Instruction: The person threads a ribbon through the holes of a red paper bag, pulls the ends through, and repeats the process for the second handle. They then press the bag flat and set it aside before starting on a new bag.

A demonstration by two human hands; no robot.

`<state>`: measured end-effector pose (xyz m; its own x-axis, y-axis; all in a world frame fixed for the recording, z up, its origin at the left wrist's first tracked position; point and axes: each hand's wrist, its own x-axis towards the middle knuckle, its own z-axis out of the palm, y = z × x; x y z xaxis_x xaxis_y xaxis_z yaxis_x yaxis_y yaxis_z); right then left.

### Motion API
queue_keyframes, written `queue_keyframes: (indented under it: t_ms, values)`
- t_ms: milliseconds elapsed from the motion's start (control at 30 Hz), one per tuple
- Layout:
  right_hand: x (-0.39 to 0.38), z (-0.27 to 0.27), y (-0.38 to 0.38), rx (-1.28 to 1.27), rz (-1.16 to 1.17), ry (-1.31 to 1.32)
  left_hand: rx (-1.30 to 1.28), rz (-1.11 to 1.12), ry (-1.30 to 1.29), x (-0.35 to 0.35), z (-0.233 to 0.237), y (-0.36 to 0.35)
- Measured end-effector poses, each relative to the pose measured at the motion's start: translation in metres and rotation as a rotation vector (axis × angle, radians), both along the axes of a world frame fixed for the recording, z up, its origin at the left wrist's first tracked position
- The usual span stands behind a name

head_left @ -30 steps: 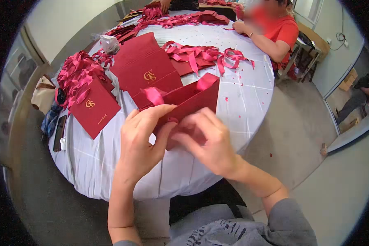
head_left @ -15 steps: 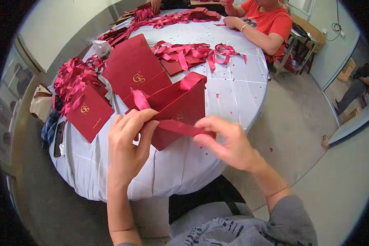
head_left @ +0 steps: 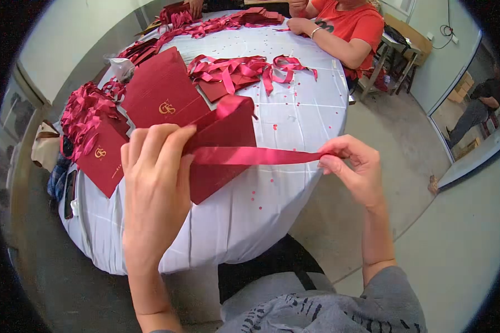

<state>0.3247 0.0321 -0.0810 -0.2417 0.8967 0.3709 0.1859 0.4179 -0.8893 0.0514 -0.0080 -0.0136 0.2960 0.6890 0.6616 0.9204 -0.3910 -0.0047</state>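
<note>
"What does the right hand (head_left: pixel 353 169) have?"
"The end of a red satin ribbon (head_left: pixel 261 156), pinched between thumb and fingers, stretched straight across the paper gift bag (head_left: pixel 233 133)."
"And the left hand (head_left: pixel 156 166)?"
"Thumb and fingers closed on the gift bag's edge."
"Where's the gift bag?"
"Over the near part of the white-draped surface (head_left: pixel 283 188), tilted, by a gold-monogrammed bag (head_left: pixel 158 83)."

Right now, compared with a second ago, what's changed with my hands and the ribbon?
Your right hand has moved right, away from the bag, drawing the ribbon out into a long strip across the bag's front; its fingers pinch the far end. Your left hand stays by the bag, and the ribbon pile looks unchanged.
</note>
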Motion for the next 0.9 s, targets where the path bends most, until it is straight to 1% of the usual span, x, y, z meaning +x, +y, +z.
queue_keyframes:
  t_ms: [67,100,133,167,200,233,267,300,367,400,433,467,500,567,600,700,767,800,833,867,900]
  values:
    - [-0.004,-0.002,-0.004,-0.009,0.048,0.217,-0.058,0.02,0.004,0.008,0.002,0.006]
    - [-0.006,-0.002,-0.006,-0.01,0.046,0.211,-0.042,0.009,0.026,0.011,0.002,0.01]
    - [-0.008,-0.001,-0.008,0.017,0.05,0.264,-0.041,0.007,0.02,0.013,0.002,0.014]
    - [-0.009,0.001,-0.008,0.046,0.055,0.318,-0.08,-0.007,0.002,0.014,0.002,0.018]
    - [-0.008,0.002,-0.008,0.047,0.055,0.315,-0.12,-0.022,-0.014,0.014,0.001,0.021]
    - [-0.008,0.003,-0.007,0.055,0.094,0.393,-0.121,-0.022,-0.015,0.013,-0.001,0.025]
    - [-0.008,0.003,-0.007,0.062,0.132,0.472,-0.153,-0.049,-0.116,0.011,-0.005,0.029]
    - [-0.011,0.004,-0.005,0.059,0.13,0.471,-0.186,-0.077,-0.218,0.008,-0.007,0.032]
    - [-0.025,0.006,0.0,0.314,0.187,0.547,-0.221,-0.117,-0.262,0.004,-0.005,0.037]
    - [-0.035,0.009,0.0,0.313,0.19,0.543,-0.303,-0.139,-0.321,0.002,-0.003,0.038]
    - [-0.046,0.014,-0.002,0.255,0.276,0.711,-0.386,-0.159,-0.381,0.0,-0.002,0.039]
    - [-0.055,0.017,-0.002,0.192,0.361,0.881,-0.386,-0.154,-0.383,-0.003,-0.002,0.042]
    - [-0.06,0.017,-0.004,0.14,0.463,0.933,-0.417,-0.195,-0.441,-0.006,-0.003,0.045]
    - [-0.062,0.014,0.004,0.002,0.761,0.976,-0.501,-0.256,-0.557,-0.013,-0.008,0.052]
    - [-0.069,0.016,0.001,-0.077,0.689,0.957,-0.5,-0.25,-0.563,-0.015,-0.01,0.053]
    - [-0.084,0.019,0.001,-0.236,0.442,0.649,-0.573,-0.274,-0.645,-0.02,-0.014,0.054]
    - [-0.091,0.024,0.001,-0.284,0.351,0.482,-0.673,-0.383,-0.78,-0.022,-0.014,0.054]
    - [-0.096,0.023,0.001,-0.298,0.323,0.486,-0.673,-0.378,-0.792,-0.024,-0.015,0.055]
    - [-0.099,0.023,0.001,-0.304,0.328,0.478,-0.732,-0.422,-0.839,-0.027,-0.015,0.056]
    - [-0.101,0.023,0.002,-0.279,0.275,0.423,-0.791,-0.467,-0.886,-0.029,-0.016,0.056]
    - [-0.104,0.023,0.002,-0.254,0.221,0.369,-0.79,-0.462,-0.896,-0.03,-0.016,0.055]
